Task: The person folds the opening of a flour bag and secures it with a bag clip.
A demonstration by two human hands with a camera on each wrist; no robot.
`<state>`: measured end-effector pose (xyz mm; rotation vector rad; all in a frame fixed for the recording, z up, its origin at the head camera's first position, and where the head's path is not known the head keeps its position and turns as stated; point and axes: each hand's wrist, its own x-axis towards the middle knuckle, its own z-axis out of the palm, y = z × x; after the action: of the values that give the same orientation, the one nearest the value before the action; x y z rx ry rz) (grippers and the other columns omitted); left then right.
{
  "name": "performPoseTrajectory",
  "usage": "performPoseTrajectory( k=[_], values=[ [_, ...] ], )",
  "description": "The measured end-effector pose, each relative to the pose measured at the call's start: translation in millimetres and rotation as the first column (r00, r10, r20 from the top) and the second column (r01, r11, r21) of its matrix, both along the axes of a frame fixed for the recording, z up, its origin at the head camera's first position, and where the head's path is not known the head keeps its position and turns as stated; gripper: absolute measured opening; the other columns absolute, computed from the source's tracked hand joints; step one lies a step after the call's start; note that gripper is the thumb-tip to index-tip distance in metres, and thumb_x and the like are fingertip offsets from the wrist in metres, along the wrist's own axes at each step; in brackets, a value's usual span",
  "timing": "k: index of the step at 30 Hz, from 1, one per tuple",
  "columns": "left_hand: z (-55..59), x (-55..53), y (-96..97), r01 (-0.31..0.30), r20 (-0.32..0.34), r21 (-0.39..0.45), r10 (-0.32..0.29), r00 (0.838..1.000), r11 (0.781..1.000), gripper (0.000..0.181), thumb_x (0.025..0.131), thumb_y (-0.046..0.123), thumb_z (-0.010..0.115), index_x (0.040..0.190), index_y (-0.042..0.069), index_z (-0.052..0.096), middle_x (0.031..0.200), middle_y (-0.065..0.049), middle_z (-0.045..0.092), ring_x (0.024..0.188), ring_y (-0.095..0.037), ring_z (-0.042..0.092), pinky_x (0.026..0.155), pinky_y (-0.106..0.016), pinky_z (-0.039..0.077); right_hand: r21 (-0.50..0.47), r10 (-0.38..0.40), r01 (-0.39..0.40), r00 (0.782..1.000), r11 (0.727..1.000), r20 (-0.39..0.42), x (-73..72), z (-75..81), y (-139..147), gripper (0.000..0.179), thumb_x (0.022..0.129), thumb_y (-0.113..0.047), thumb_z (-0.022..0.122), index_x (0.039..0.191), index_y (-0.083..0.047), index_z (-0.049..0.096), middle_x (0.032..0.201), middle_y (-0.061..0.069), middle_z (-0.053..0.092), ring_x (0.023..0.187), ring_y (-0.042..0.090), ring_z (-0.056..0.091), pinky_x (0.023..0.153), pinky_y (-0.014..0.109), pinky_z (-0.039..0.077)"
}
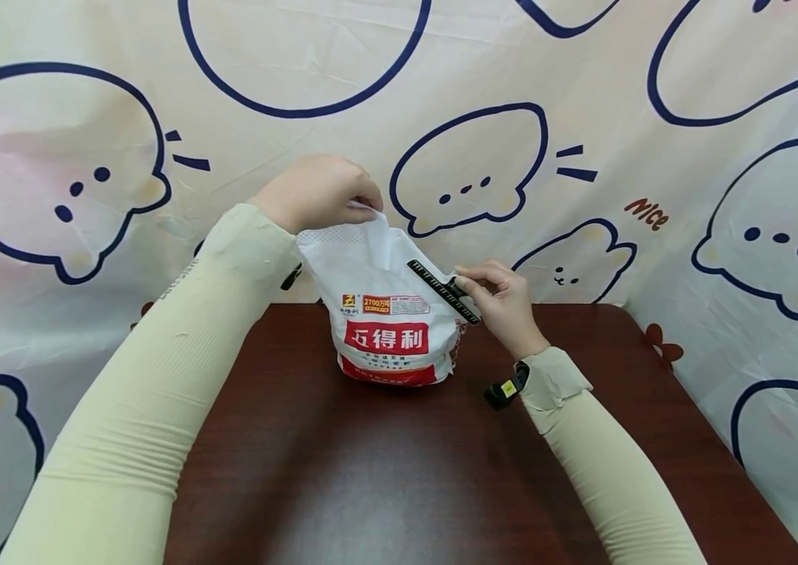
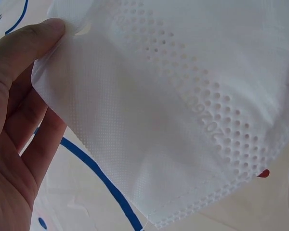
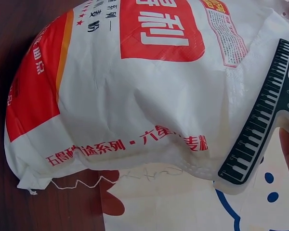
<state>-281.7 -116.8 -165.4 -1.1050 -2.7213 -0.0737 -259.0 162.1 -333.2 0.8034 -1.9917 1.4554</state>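
A white woven flour bag (image 1: 388,275) with red printed panels stands on the table, its upper part raised and folded. My left hand (image 1: 321,190) pinches the bag's top edge between thumb and fingers. In the left wrist view the bag's white cloth (image 2: 135,110) shows small perforations and a stamped number. With thumb and fingers, my right hand (image 1: 501,302) holds a bag clip (image 1: 443,292) patterned like piano keys. The clip's long bar (image 3: 261,115) lies slantwise across the bag's upper right edge; its rear side is hidden.
The dark brown table (image 1: 370,471) extends toward me from the bag. Behind it hangs a pale curtain (image 1: 469,71) with cartoon outlines. A loose thread (image 3: 82,184) dangles from the bag's side. A black strap device (image 1: 507,390) is on my right wrist.
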Motion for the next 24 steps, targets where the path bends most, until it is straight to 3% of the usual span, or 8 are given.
performPoseTrajectory(
  k=[4, 16, 24],
  values=[
    [-0.5, -0.3, -0.6, -0.001, 0.004, 0.002, 0.001, 1.0, 1.0, 0.019, 0.095, 0.013, 0.072, 0.111, 0.005, 0.078, 0.108, -0.014, 0.074, 0.097, -0.029, 0.068, 0.096, -0.043, 0.055, -0.019, 0.008, -0.008, 1.0, 1.0, -0.009, -10.0, -11.0, 2, 0.014, 0.09, 0.006, 0.072, 0.103, 0.006, 0.076, 0.092, 0.019, 0.068, 0.081, 0.006, 0.059, 0.068, 0.015, 0.049],
    [-0.7, -2.6, -1.1, 0.007, 0.007, 0.008, -0.007, 1.0, 1.0, 0.018, 0.095, 0.013, 0.073, 0.11, 0.004, 0.078, 0.107, -0.014, 0.074, 0.097, -0.029, 0.068, 0.095, -0.042, 0.055, -0.058, 0.007, -0.007, 1.0, 0.998, -0.001, -14.8, -17.0, -2, 0.015, 0.09, 0.004, 0.072, 0.104, 0.008, 0.075, 0.097, 0.02, 0.07, 0.084, 0.007, 0.062, 0.073, 0.017, 0.052],
    [-0.7, -3.5, -1.0, 0.01, 0.009, 0.011, -0.01, 1.0, 1.0, 0.019, 0.094, 0.013, 0.073, 0.11, 0.004, 0.078, 0.108, -0.014, 0.074, 0.097, -0.029, 0.068, 0.096, -0.042, 0.055, -0.076, -0.011, 0.013, 0.999, 0.997, 0.032, -5.9, -12.4, -7, 0.015, 0.089, 0.012, 0.068, 0.104, 0.015, 0.071, 0.098, 0.028, 0.067, 0.082, 0.007, 0.059, 0.071, 0.016, 0.05]
  ],
)
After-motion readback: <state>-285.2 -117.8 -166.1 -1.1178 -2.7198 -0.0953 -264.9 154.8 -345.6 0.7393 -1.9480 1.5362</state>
